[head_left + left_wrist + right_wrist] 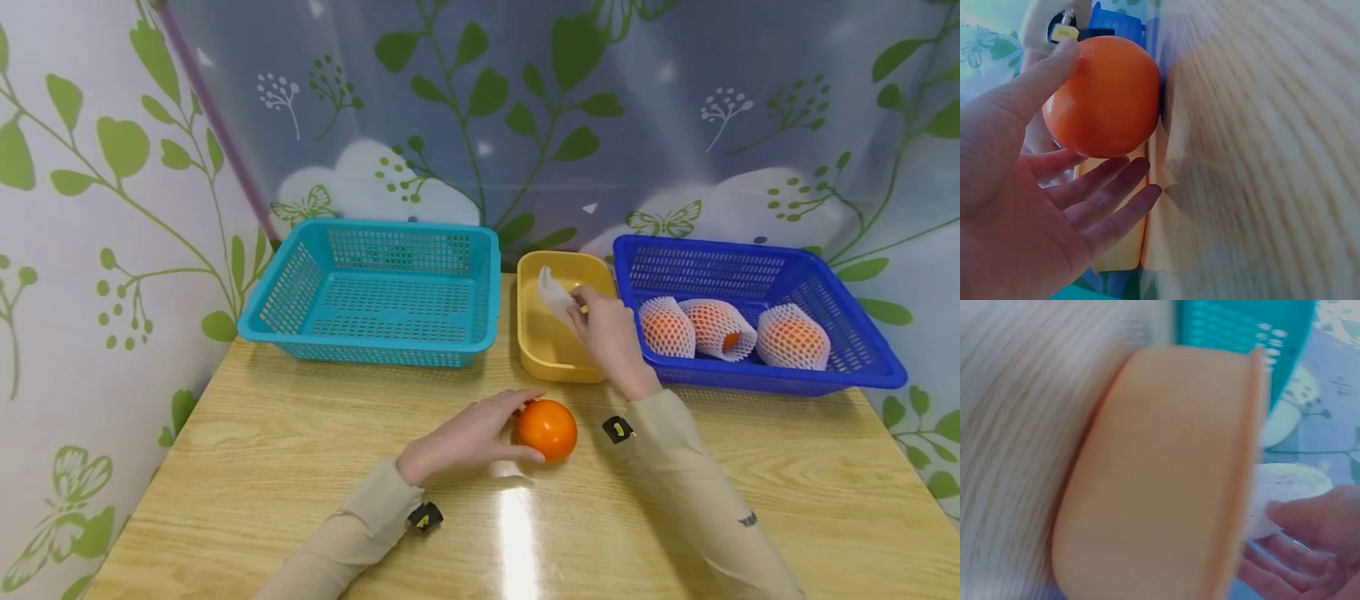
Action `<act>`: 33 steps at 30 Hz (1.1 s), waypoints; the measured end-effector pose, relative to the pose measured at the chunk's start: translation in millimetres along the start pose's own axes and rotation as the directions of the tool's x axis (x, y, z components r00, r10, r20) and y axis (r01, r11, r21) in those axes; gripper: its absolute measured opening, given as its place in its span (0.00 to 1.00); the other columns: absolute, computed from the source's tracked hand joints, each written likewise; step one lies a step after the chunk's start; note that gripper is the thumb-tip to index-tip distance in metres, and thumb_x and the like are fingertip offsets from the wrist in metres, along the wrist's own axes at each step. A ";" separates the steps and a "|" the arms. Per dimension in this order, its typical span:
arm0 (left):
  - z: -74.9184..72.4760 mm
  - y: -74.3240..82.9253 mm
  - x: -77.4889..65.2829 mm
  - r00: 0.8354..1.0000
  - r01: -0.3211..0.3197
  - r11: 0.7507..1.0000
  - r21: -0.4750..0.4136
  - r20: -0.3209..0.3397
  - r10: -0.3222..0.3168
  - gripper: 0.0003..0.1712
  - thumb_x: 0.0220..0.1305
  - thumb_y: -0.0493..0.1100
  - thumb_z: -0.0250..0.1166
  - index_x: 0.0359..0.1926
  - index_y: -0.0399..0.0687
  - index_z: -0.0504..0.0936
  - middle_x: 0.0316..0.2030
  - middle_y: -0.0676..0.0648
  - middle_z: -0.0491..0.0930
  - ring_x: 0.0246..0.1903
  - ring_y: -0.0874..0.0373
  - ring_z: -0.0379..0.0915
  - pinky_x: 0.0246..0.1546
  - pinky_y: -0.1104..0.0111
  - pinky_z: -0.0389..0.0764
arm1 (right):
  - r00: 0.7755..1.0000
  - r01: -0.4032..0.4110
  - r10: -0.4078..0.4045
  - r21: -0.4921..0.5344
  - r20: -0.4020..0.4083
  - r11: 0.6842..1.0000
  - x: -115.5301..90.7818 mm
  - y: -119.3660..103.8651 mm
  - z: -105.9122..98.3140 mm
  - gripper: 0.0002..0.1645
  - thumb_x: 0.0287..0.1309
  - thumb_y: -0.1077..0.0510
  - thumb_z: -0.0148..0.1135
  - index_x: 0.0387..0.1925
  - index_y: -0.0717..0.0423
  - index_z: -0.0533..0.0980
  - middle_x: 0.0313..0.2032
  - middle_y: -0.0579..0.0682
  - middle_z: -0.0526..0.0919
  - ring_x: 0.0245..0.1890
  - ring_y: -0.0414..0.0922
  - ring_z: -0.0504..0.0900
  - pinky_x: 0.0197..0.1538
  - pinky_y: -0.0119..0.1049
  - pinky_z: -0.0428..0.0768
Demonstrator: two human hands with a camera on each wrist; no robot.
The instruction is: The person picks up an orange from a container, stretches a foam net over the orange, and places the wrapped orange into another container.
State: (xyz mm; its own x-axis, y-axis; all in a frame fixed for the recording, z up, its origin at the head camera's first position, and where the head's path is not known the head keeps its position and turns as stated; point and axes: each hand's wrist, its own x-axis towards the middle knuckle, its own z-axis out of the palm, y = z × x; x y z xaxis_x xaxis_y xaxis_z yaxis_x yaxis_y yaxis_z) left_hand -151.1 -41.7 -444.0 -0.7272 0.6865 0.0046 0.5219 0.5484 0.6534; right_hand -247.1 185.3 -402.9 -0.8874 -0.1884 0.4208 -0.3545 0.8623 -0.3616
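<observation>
A smooth, bare orange (547, 430) rests on the wooden table, in front of the yellow bin (530, 354). My left hand (480, 433) holds it from the left between thumb and index finger; the other fingers are spread below it in the left wrist view (1054, 181). Over the yellow bin, my right hand (609, 333) pinches a crumpled white foam net sleeve (553, 292). In the right wrist view the sleeve (1291, 481) shows beyond the bin's rim, partly hidden by its wall.
To the left stands a teal basket (367, 346) with nothing in it. A blue basket (847, 379) on the right holds several oranges in white foam nets (793, 337). Behind the containers hangs a leaf-patterned curtain (450, 125).
</observation>
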 end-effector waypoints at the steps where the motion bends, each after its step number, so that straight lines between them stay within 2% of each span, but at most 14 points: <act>1: -1.3 0.6 0.1 1.000 0.007 1.000 -0.009 0.000 -0.007 0.51 0.60 0.61 0.72 0.77 0.48 0.61 0.69 0.44 0.70 0.64 0.54 0.72 0.66 0.60 0.72 | 0.999 -0.015 0.016 0.041 -0.029 0.999 -0.9 -0.8 -3.7 0.12 0.69 0.60 0.63 0.49 0.64 0.80 0.42 0.62 0.88 0.36 0.59 0.88 0.37 0.55 0.84; 5: -8.5 1.7 2.5 0.999 0.028 0.998 -0.060 -0.022 -0.029 0.46 0.66 0.62 0.66 0.76 0.46 0.62 0.69 0.44 0.71 0.63 0.52 0.73 0.64 0.59 0.75 | 0.992 -0.074 0.096 0.233 -0.085 0.970 -6.7 -4.1 -18.9 0.15 0.71 0.60 0.61 0.53 0.65 0.77 0.47 0.64 0.86 0.40 0.59 0.88 0.43 0.53 0.86; 7: -12.7 2.1 4.6 0.998 0.039 0.994 -0.102 -0.054 -0.045 0.41 0.71 0.62 0.61 0.75 0.46 0.63 0.70 0.44 0.70 0.63 0.52 0.73 0.63 0.59 0.76 | 0.986 -0.095 0.134 0.331 -0.096 0.939 -11.0 -6.9 -26.6 0.15 0.72 0.60 0.59 0.54 0.65 0.76 0.47 0.64 0.85 0.41 0.59 0.87 0.44 0.51 0.86; 9: -16.4 2.8 7.8 0.992 0.033 0.990 -0.135 -0.114 -0.048 0.37 0.74 0.60 0.57 0.74 0.45 0.65 0.69 0.44 0.71 0.62 0.51 0.75 0.60 0.59 0.78 | 0.981 -0.093 0.156 0.430 -0.113 0.898 -15.6 -10.3 -33.3 0.15 0.73 0.60 0.58 0.54 0.65 0.75 0.47 0.64 0.85 0.42 0.59 0.87 0.43 0.46 0.87; 11: -19.5 3.9 11.7 0.981 0.021 0.984 -0.175 -0.186 -0.054 0.32 0.76 0.57 0.56 0.72 0.44 0.68 0.67 0.44 0.74 0.60 0.51 0.76 0.57 0.61 0.80 | 0.977 -0.074 0.165 0.518 -0.133 0.852 -20.8 -14.3 -39.4 0.14 0.73 0.61 0.57 0.53 0.66 0.75 0.46 0.64 0.84 0.41 0.56 0.88 0.42 0.40 0.87; 14: -22.3 7.4 18.1 0.951 -0.011 0.974 -0.225 -0.304 -0.059 0.26 0.77 0.53 0.57 0.67 0.43 0.73 0.60 0.44 0.80 0.56 0.52 0.79 0.53 0.63 0.83 | 0.974 -0.028 0.161 0.623 -0.158 0.782 -29.3 -19.0 -45.2 0.14 0.73 0.61 0.57 0.54 0.68 0.75 0.45 0.65 0.84 0.39 0.46 0.88 0.40 0.33 0.86; 16: -22.9 10.7 22.6 0.930 -0.026 0.952 -0.306 -0.356 -0.089 0.23 0.77 0.49 0.58 0.65 0.42 0.75 0.55 0.43 0.82 0.53 0.50 0.80 0.51 0.62 0.84 | 0.974 -0.010 0.157 0.667 -0.161 0.745 -35.8 -22.0 -47.5 0.15 0.74 0.62 0.56 0.55 0.68 0.75 0.46 0.63 0.84 0.38 0.38 0.87 0.41 0.31 0.86; 17: -23.1 12.5 24.6 0.921 -0.036 0.932 -0.361 -0.374 -0.109 0.22 0.76 0.47 0.59 0.64 0.41 0.75 0.54 0.43 0.82 0.52 0.48 0.81 0.50 0.62 0.84 | 0.974 0.001 0.154 0.689 -0.164 0.725 -39.1 -23.1 -47.8 0.15 0.74 0.62 0.56 0.55 0.68 0.75 0.46 0.61 0.84 0.38 0.36 0.86 0.41 0.32 0.86; 19: -22.6 15.4 28.5 0.905 -0.063 0.870 -0.488 -0.396 -0.156 0.20 0.75 0.44 0.60 0.62 0.38 0.76 0.52 0.40 0.82 0.51 0.42 0.81 0.49 0.58 0.85 | 0.975 0.009 0.153 0.719 -0.160 0.695 -45.8 -26.2 -48.0 0.16 0.74 0.62 0.56 0.56 0.68 0.75 0.47 0.60 0.84 0.39 0.34 0.86 0.41 0.34 0.86; 22: -21.3 19.0 32.8 0.886 -0.103 0.744 -0.660 -0.401 -0.233 0.17 0.74 0.40 0.62 0.57 0.33 0.76 0.49 0.34 0.81 0.46 0.43 0.82 0.47 0.54 0.86 | 0.976 0.012 0.155 0.742 -0.156 0.671 -54.9 -29.7 -46.3 0.16 0.73 0.62 0.57 0.57 0.67 0.75 0.47 0.59 0.84 0.39 0.35 0.87 0.41 0.39 0.87; 26: -18.2 20.5 34.5 0.871 -0.123 0.633 -0.764 -0.389 -0.300 0.15 0.74 0.41 0.61 0.51 0.30 0.76 0.47 0.32 0.82 0.41 0.54 0.83 0.48 0.59 0.86 | 0.979 0.013 0.147 0.755 -0.144 0.656 -64.7 -29.8 -40.7 0.17 0.72 0.63 0.58 0.59 0.65 0.75 0.48 0.64 0.83 0.39 0.37 0.87 0.42 0.41 0.87; 28: -17.3 21.2 34.3 0.868 -0.121 0.579 -0.806 -0.369 -0.332 0.17 0.75 0.42 0.61 0.52 0.30 0.76 0.49 0.33 0.83 0.41 0.56 0.83 0.49 0.61 0.85 | 0.982 0.003 0.144 0.765 -0.125 0.644 -68.7 -29.8 -37.0 0.18 0.73 0.63 0.57 0.60 0.65 0.74 0.49 0.64 0.83 0.40 0.38 0.87 0.42 0.41 0.87; 33: -18.8 23.1 33.7 0.845 -0.117 0.406 -0.906 -0.306 -0.439 0.20 0.75 0.45 0.60 0.57 0.33 0.76 0.51 0.39 0.83 0.42 0.59 0.82 0.52 0.64 0.84 | 0.990 -0.032 0.131 0.800 -0.058 0.600 -76.1 -32.9 -29.4 0.18 0.73 0.63 0.57 0.60 0.68 0.73 0.50 0.56 0.84 0.42 0.39 0.87 0.44 0.42 0.87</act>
State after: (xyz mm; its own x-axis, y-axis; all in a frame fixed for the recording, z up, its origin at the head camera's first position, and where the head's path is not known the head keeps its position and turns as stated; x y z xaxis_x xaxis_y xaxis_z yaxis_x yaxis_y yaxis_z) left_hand -171.9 -14.9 -414.6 -0.9798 0.1933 -0.0515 -0.1072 -0.2902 0.9509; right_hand -159.2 185.1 -398.5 -0.9075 -0.0466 0.4175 -0.4197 0.1472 -0.8957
